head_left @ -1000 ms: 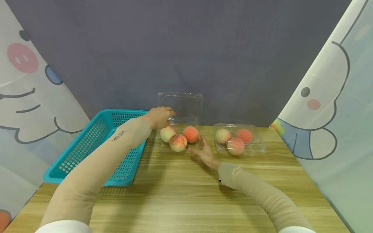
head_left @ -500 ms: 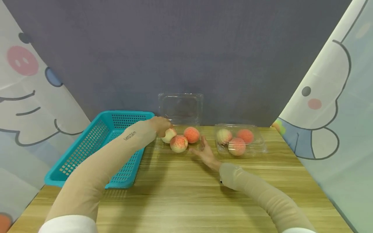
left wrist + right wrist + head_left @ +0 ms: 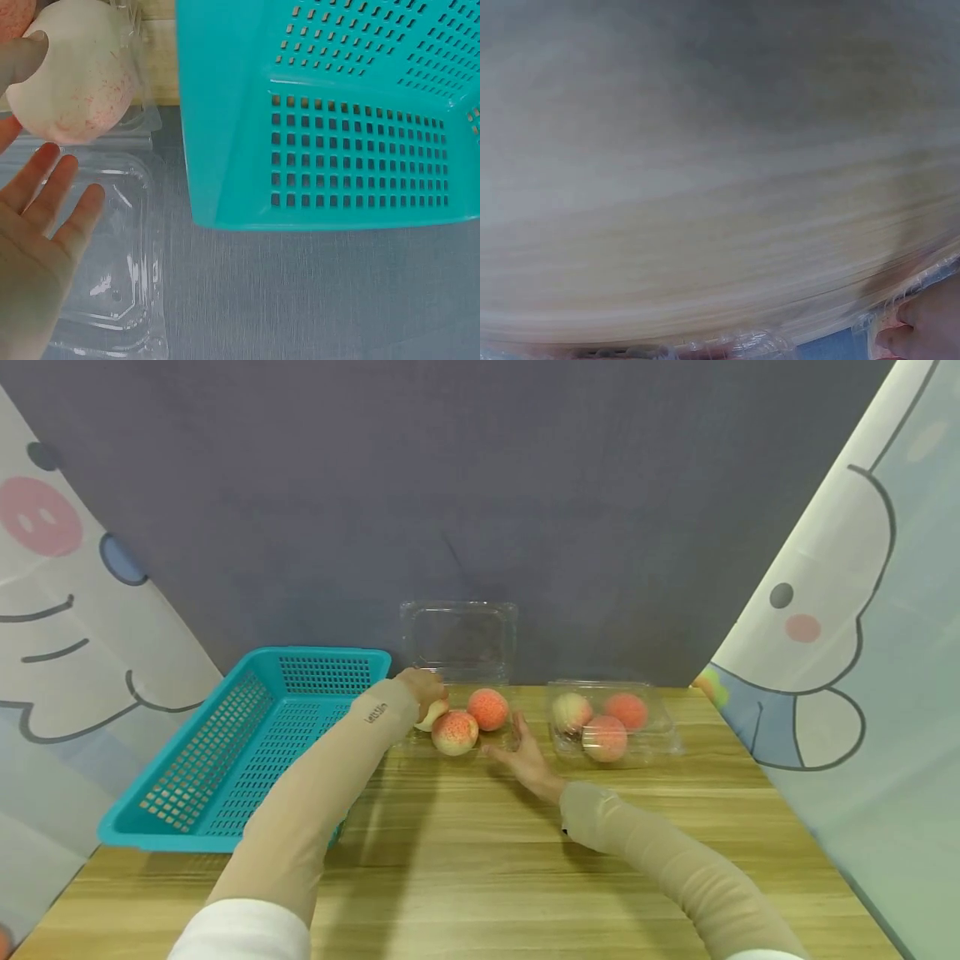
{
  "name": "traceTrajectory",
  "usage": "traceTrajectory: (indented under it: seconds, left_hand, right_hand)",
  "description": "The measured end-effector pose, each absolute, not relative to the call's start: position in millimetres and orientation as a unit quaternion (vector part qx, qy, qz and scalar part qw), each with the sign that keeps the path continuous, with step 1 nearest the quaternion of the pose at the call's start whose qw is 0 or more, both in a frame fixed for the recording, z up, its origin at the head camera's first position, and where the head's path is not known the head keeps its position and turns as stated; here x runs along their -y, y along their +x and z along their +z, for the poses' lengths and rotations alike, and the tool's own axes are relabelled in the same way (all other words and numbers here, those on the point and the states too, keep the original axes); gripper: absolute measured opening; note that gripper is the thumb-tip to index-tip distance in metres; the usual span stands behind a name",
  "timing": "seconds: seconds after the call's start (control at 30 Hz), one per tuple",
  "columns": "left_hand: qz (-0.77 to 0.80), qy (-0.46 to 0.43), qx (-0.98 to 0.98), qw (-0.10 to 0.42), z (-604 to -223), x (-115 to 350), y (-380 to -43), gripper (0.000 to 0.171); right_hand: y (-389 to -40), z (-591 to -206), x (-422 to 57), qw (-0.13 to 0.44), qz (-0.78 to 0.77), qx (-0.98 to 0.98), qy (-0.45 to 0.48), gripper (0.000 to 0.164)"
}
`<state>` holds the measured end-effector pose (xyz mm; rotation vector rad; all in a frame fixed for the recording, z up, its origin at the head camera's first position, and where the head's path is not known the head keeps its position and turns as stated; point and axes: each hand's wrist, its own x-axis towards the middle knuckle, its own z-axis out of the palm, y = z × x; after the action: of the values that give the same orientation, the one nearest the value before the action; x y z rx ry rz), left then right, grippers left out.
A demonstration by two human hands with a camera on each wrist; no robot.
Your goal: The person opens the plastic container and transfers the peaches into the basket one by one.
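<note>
"Where are your hands?"

"My left hand (image 3: 423, 687) is by the pale peach (image 3: 82, 82) in the open box (image 3: 460, 639), fingers apart."

"And the other?"

"My right hand (image 3: 529, 762) is at that box's right side, fingers apart too."

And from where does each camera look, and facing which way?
Head: on the head, facing forward and down at the table; left hand, right hand and sleeved arms show.
Left wrist: on that wrist, facing the basket and pale peach; left hand shows.
Right wrist: on that wrist, facing mostly blurred table; right hand partly shows.
Head and left wrist share the basket.
</note>
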<state>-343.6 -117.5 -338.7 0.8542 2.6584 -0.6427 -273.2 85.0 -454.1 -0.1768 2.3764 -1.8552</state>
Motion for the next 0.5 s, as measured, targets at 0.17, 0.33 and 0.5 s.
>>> traceTrajectory:
  seconds: [0.17, 0.33, 0.5]
  left_hand:
    - [-0.221, 0.297, -0.920, 0.127, -344.3, 117.6, -343.1, 0.059]
    - [-0.235, 0.296, -0.918, 0.120, -353.5, 120.2, -344.0, 0.066]
    - [-0.234, 0.298, -0.920, 0.104, -362.4, 122.3, -347.2, 0.065]
  right_hand:
    - [-260.1, -433.0, -83.8, 0.078, -0.620, -0.777, -0.068, 0.096]
    - [-252.8, -425.5, -82.9, 0.095, -0.617, -0.778, -0.074, 0.095]
    - [-259.6, -434.5, -84.0, 0.092, -0.625, -0.771, -0.081, 0.095]
